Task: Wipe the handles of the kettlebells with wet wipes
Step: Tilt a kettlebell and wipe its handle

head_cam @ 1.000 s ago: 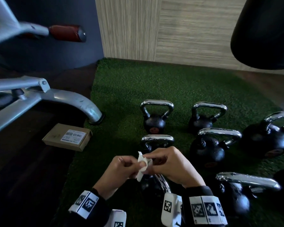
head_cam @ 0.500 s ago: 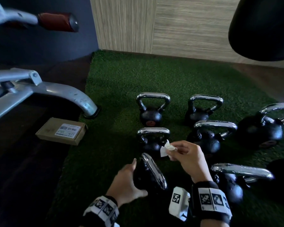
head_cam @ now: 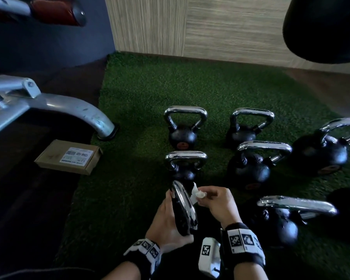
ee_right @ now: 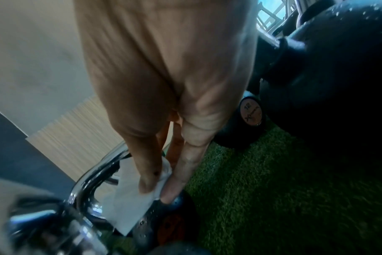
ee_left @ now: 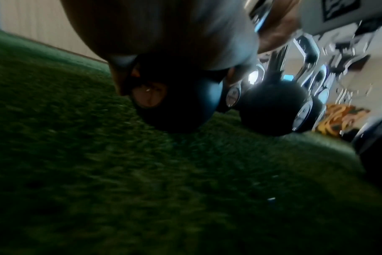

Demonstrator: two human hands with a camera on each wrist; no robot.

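The nearest kettlebell (head_cam: 182, 217), black with a chrome handle (head_cam: 183, 201), is tipped on the green turf with its handle running away from me. My left hand (head_cam: 170, 215) grips its black body from the left, one fingertip up by the handle. The left wrist view shows the palm over the dark ball (ee_left: 177, 112). My right hand (head_cam: 202, 199) pinches a crumpled white wet wipe (head_cam: 197, 194) just right of the handle's far end. In the right wrist view, thumb and finger pinch the wipe (ee_right: 129, 198), which hangs against the chrome handle (ee_right: 94, 174).
Several more chrome-handled kettlebells stand on the turf mat (head_cam: 150, 87), one (head_cam: 185, 164) straight ahead and a big one (head_cam: 281, 219) at my right. A cardboard box (head_cam: 69, 156) and a grey bench leg (head_cam: 69, 106) lie left. A black bag (head_cam: 327, 27) hangs top right.
Both hands held the wipe a second ago. The left hand dropped to the nearest kettlebell and now grips it, while the right hand brought the wipe beside the handle.
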